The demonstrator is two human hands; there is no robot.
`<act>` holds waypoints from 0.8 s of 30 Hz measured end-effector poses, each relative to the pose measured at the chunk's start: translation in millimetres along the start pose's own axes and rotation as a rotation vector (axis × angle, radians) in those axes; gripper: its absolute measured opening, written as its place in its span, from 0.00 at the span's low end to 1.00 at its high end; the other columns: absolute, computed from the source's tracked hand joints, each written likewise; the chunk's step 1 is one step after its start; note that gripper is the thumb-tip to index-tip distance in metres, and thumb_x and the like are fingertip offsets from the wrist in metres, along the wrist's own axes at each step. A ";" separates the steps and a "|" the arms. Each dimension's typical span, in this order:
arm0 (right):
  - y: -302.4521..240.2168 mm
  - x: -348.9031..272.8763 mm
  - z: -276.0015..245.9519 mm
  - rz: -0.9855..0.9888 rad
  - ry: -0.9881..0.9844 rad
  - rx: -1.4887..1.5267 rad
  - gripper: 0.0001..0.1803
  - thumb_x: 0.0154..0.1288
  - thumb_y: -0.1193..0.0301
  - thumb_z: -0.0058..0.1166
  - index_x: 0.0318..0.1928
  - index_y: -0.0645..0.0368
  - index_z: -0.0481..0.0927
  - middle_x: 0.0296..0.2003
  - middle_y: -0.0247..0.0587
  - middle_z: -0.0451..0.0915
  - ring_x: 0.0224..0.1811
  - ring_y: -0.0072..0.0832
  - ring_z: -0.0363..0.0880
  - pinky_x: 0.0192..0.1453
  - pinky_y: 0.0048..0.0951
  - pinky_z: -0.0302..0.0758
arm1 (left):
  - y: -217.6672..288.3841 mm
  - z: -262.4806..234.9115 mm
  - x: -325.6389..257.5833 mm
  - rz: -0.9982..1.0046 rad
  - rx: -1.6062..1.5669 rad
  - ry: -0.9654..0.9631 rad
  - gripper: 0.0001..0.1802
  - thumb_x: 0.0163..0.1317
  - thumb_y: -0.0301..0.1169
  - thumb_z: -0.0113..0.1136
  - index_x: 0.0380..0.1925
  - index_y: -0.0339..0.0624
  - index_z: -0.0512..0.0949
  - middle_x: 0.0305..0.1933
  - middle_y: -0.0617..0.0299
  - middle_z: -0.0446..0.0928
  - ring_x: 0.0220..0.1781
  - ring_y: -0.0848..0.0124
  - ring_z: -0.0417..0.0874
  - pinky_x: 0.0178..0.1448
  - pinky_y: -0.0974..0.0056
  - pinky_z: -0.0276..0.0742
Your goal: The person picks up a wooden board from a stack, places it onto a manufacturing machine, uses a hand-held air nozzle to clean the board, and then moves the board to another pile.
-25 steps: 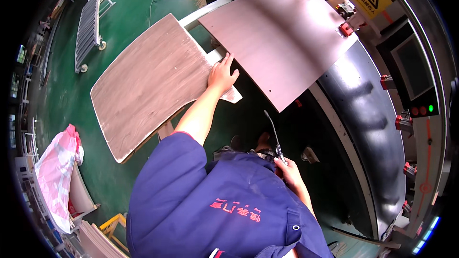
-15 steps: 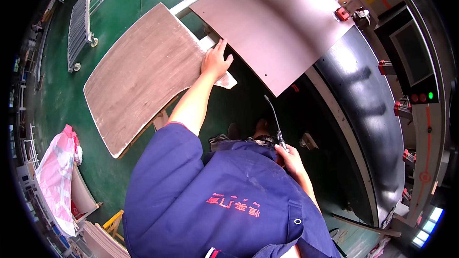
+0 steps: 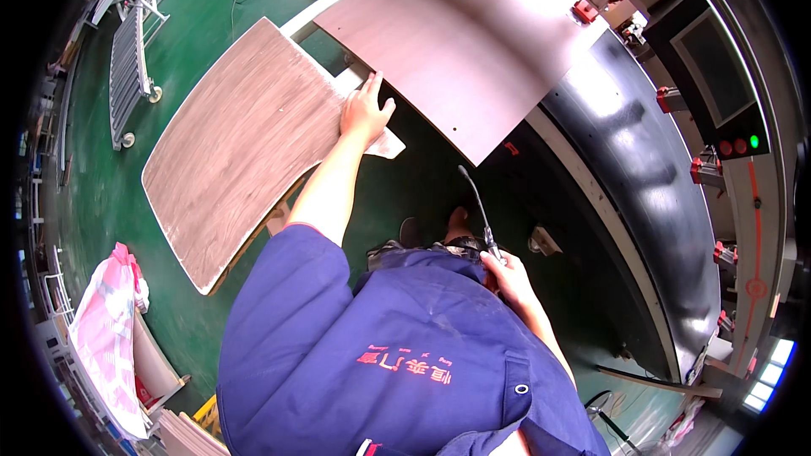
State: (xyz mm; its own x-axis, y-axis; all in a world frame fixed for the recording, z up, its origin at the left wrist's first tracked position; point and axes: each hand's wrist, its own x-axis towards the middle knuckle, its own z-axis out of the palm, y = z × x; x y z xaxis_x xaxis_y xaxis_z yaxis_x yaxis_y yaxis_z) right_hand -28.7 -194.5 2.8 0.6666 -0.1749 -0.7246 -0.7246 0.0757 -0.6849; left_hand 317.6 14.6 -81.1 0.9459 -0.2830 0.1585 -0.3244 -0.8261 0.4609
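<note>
My left hand reaches forward with its fingers stretched out, at the near edge of a flat pinkish-brown panel. Its wrist side lies by the right corner of a wood-grained board with pale, worn edges. Close to my waist, the fingers of my right hand are closed around a thin black rod with a silver fitting. The rod bends slightly and points up toward the panel's near corner. Its lower end is hidden in the hand.
Right of the panel curves a shiny black machine bed with red clamps. A control box with a screen stands beyond it. Far left is a wheeled roller rack; near left, a pink-and-white plastic sheet drapes over boards.
The whole view has shifted slightly, so the boards and panel appear a little further left. Both hands keep almost the same places against the panel and my body.
</note>
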 end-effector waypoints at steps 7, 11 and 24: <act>0.0 -9.1 -10.4 0.035 0.210 0.078 0.18 0.67 0.59 0.52 0.25 0.58 0.70 0.13 0.33 0.69 0.10 0.22 0.66 0.15 0.24 0.65 | -1.0 -1.5 -1.6 0.006 0.005 0.006 0.36 0.58 0.43 0.56 0.66 0.49 0.60 0.68 0.55 0.63 0.61 0.52 0.70 0.66 0.55 0.64; 13.3 -5.7 -16.4 0.020 0.207 0.139 0.17 0.67 0.59 0.53 0.28 0.58 0.72 0.14 0.33 0.71 0.13 0.22 0.69 0.17 0.23 0.67 | 1.0 -2.7 -2.0 0.007 -0.008 0.010 0.35 0.57 0.43 0.56 0.66 0.49 0.61 0.68 0.55 0.64 0.61 0.51 0.70 0.65 0.54 0.65; 10.5 -0.4 -13.6 0.005 0.091 0.034 0.17 0.66 0.59 0.54 0.30 0.60 0.72 0.16 0.34 0.72 0.15 0.21 0.71 0.18 0.23 0.69 | 20.1 -16.3 -3.4 -0.040 -0.015 -0.078 0.37 0.57 0.40 0.58 0.67 0.49 0.59 0.64 0.56 0.68 0.59 0.52 0.71 0.64 0.53 0.65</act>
State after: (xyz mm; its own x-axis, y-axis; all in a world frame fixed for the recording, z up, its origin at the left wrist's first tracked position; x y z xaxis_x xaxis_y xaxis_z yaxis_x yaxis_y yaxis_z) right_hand -38.9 -207.0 -3.1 0.6435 -0.2627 -0.7189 -0.7204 0.1094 -0.6848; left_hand 307.9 6.9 -58.1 0.9552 -0.2873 0.0710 -0.2853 -0.8301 0.4791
